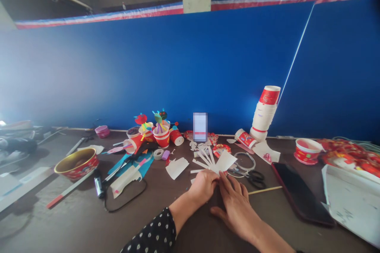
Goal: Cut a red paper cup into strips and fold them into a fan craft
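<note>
A piece of white paper cut into fanned strips (pixel 210 159) lies in front of me, with a wider uncut flap (pixel 226 161) on its right. My left hand (pixel 202 185) is closed at the near edge of this paper, its fingers curled; the exact pinch point is hidden. Stretched out and nearly flat, my right hand (pixel 234 201) rests beside it, fingertips touching the flap's lower edge and thumb spread towards the left. Just beyond the right fingers are scissors (pixel 255 179) with black handles. A thin wooden stick (pixel 265 190) lies beside the right hand.
Red paper cups (pixel 162 137) with colourful figures stand behind, left of a propped phone (pixel 200 127). A tall cup stack (pixel 263 114) leans at right. A dark phone (pixel 301 193), a white tray (pixel 353 201), a gold-lined bowl (pixel 77 162) and a corded glue gun (pixel 99 185) surround the work area.
</note>
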`<state>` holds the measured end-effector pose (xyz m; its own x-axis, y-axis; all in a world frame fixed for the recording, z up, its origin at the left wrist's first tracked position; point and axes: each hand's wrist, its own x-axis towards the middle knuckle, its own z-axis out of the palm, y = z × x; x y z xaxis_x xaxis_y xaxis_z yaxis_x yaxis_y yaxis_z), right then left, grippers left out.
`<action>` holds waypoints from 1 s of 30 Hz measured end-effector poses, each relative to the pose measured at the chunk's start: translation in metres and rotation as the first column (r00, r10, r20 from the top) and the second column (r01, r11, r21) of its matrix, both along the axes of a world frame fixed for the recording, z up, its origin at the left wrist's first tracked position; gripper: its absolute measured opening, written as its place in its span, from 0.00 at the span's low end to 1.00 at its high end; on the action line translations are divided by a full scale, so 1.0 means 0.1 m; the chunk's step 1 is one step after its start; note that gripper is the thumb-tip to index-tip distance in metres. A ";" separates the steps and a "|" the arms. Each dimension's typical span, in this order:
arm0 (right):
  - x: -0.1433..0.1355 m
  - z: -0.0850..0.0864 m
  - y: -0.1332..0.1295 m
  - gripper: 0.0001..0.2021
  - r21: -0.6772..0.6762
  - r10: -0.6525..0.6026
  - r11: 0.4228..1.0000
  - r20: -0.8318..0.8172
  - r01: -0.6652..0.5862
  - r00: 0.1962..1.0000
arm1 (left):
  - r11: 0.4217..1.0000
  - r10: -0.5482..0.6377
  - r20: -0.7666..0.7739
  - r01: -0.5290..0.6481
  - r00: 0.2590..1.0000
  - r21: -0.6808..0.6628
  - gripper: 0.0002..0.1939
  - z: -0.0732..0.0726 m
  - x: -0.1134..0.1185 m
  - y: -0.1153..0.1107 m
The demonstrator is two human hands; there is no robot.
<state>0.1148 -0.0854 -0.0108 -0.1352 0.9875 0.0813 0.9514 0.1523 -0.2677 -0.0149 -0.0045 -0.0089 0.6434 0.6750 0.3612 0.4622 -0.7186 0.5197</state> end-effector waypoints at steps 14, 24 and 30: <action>0.07 0.05 0.01 0.32 -0.052 -0.014 0.999 -0.045 0.012 0.999 | 1.000 0.000 -0.035 -0.001 0.999 -0.009 0.06 0.02 -0.01 -0.02; 0.13 0.10 0.06 0.25 0.016 -0.014 1.000 -0.110 0.016 0.994 | 0.994 -0.108 0.088 0.106 0.990 0.024 0.08 -0.02 0.00 0.00; 0.29 0.09 0.18 0.10 0.271 -0.035 0.959 -0.191 0.087 0.981 | 0.998 -0.042 -0.005 0.042 0.999 0.036 0.04 -0.01 0.01 0.00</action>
<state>0.1439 -0.0671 -0.0020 -0.0327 0.9284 0.3703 0.9000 0.1885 -0.3931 -0.0143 -0.0045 -0.0102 0.6723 0.6340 0.3821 0.4337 -0.7557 0.4907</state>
